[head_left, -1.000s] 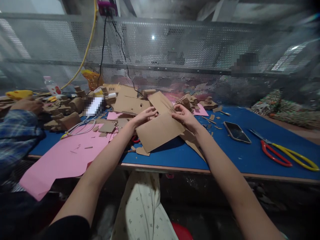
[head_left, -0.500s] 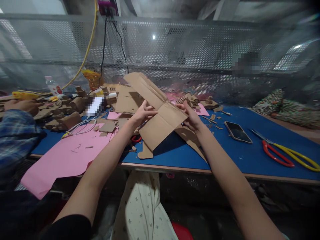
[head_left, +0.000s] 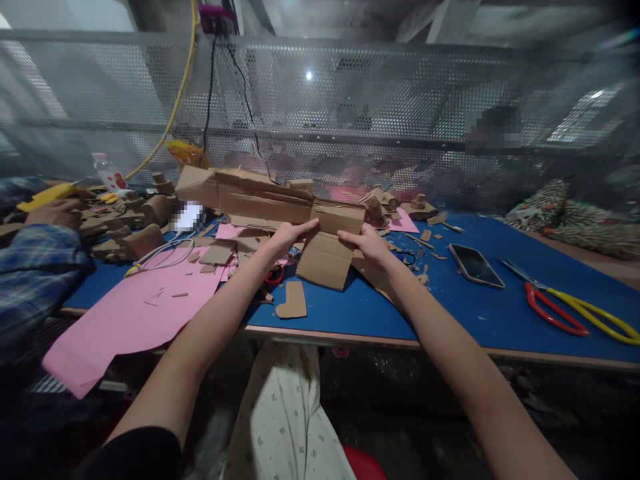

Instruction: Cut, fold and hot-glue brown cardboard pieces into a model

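Observation:
A creased piece of cardboard (head_left: pixel 327 260) is held up over the blue table between both my hands, its long arm stretching to the left. My left hand (head_left: pixel 290 237) grips it near the middle fold, thumb on top. On its right side my right hand (head_left: pixel 367 243) pinches the edge with the thumb in front; the other fingers are behind it. Below, a small boot-shaped cardboard cutout (head_left: pixel 293 300) lies flat near the table edge. Another cardboard piece (head_left: pixel 377 277) lies partly under my right wrist. A red scissor handle (head_left: pixel 274 275) shows beside my left forearm.
At right lie a phone (head_left: pixel 476 265) and large scissors (head_left: pixel 555 307) with red and yellow handles. Pink paper (head_left: pixel 135 327) hangs over the front edge at left. Cardboard scraps (head_left: pixel 127 220) pile near a co-worker's hand (head_left: pixel 55 213) and a yellow tool (head_left: pixel 47 195). A mesh panel (head_left: pixel 400 100) stands behind.
My hands have turned the cardboard, so its long arm has swung down and left and the lower flap is higher. The boot-shaped cutout is now uncovered. The co-worker's yellow tool has come up.

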`<state>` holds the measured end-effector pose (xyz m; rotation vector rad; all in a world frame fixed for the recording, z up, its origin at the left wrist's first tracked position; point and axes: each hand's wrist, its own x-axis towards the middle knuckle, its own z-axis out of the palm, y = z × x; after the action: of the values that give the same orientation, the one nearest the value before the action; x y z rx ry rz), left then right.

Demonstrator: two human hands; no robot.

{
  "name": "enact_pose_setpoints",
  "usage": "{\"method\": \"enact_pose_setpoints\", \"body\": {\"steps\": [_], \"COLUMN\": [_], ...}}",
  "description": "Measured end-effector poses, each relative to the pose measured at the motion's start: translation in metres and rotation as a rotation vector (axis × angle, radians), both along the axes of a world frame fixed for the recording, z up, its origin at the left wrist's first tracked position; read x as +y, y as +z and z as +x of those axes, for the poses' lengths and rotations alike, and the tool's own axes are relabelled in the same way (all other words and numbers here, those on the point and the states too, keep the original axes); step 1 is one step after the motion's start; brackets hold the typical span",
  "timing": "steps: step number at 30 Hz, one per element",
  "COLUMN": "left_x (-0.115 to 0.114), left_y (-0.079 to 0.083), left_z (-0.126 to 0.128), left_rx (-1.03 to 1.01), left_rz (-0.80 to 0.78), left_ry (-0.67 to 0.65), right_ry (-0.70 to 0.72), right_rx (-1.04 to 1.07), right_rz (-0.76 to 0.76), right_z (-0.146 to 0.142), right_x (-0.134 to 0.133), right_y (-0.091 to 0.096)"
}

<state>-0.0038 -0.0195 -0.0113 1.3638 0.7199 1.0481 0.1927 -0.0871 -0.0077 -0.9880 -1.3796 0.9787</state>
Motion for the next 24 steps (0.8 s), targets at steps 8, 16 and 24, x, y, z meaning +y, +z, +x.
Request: {"method": "enact_pose_setpoints", "body": {"steps": [8, 16, 24], "left_x": [-0.02, -0.021, -0.024], "left_y": [0.012, 0.011, 0.009], "left_z": [-0.004, 0.0, 0.005], "left_rx": [0.185, 0.098, 0.095], "left_rz": [0.168, 0.126, 0.038], "left_ry": [0.026, -0.024, 0.045], "right_ry": [0.066, 0.09, 0.043], "right_rx": [0.019, 0.042, 0.044], "right_rz": [-0.007, 0.006, 0.01], "right_z": [0.008, 0.009, 0.006], "right_x": [0.003, -0.001, -0.001], "right_y": [-0.003, 0.0, -0.003]}}
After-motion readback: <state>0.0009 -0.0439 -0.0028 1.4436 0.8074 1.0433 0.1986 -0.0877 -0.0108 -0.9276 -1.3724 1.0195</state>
